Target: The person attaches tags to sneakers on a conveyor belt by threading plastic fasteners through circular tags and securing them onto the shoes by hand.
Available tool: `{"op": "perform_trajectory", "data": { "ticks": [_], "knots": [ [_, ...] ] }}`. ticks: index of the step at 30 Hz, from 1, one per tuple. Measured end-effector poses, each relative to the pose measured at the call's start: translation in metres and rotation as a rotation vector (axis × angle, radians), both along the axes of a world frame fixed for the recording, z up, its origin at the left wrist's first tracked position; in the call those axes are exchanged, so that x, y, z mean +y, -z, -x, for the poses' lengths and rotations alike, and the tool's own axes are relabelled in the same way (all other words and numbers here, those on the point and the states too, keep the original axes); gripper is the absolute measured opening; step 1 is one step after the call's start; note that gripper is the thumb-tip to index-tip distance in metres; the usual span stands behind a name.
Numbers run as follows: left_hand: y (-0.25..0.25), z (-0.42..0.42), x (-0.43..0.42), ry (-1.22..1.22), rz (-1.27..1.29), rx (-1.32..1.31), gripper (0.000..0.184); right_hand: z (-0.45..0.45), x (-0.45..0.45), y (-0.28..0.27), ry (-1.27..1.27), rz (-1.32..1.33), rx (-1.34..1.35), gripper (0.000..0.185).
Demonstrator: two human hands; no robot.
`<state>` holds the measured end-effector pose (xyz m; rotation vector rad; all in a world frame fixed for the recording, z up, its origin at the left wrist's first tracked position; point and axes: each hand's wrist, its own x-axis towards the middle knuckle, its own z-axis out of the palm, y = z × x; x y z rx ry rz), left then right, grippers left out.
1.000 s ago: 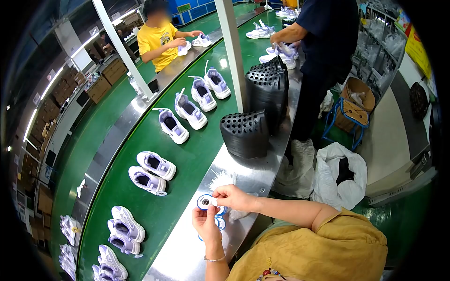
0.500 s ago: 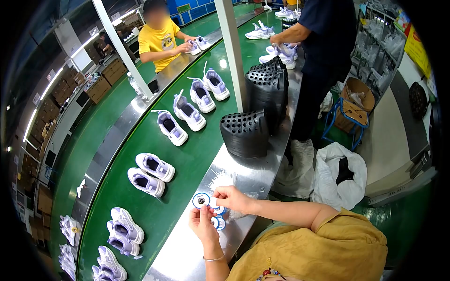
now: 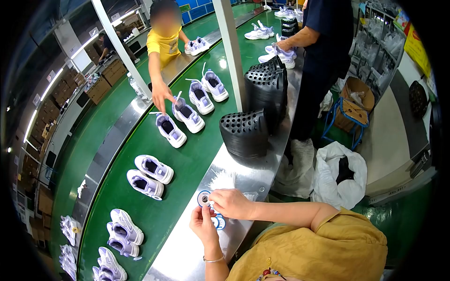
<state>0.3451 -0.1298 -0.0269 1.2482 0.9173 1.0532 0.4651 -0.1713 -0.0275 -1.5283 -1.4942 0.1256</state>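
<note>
A round white tag point(image 3: 203, 193) with a blue rim and a dark centre is held up above the metal ledge. My left hand point(image 3: 203, 226), a bracelet at its wrist, pinches the tag's lower edge. Closed fingers of my right hand point(image 3: 229, 203) meet the tag's right side; whether they also hold something small is hidden. More round blue-rimmed tags point(image 3: 220, 222) lie on the ledge below my right hand, partly covered by it. Just beyond my hands is a bunch of thin white plastic strands point(image 3: 222, 180).
Pairs of white-and-lilac sneakers point(image 3: 150, 169) stand along the green conveyor point(image 3: 187, 164). Black perforated covers point(image 3: 243, 133) and a metal post point(image 3: 229, 51) rise ahead. A person in yellow point(image 3: 164, 47) and one in dark clothes point(image 3: 326, 61) are nearby. A white sack point(image 3: 340, 178) sits right.
The tag between my hands has shifted slightly right and up, and my right hand slightly down. The person in yellow now reaches across to a sneaker on the conveyor.
</note>
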Motion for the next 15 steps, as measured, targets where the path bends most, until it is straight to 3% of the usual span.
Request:
{"op": "perform_trajectory", "data": {
  "ticks": [8, 15],
  "knots": [
    [0.0056, -0.0030, -0.0019, 0.043, -0.066, -0.001, 0.014, -0.0007, -0.0023, -0.0033, -0.027, -0.050, -0.145, 0.008],
    [0.0018, -0.0055, 0.0003, 0.112, 0.007, -0.078, 0.014, -0.0082, 0.0000, 0.0046, -0.030, -0.043, -0.003, 0.009]
  ]
}}
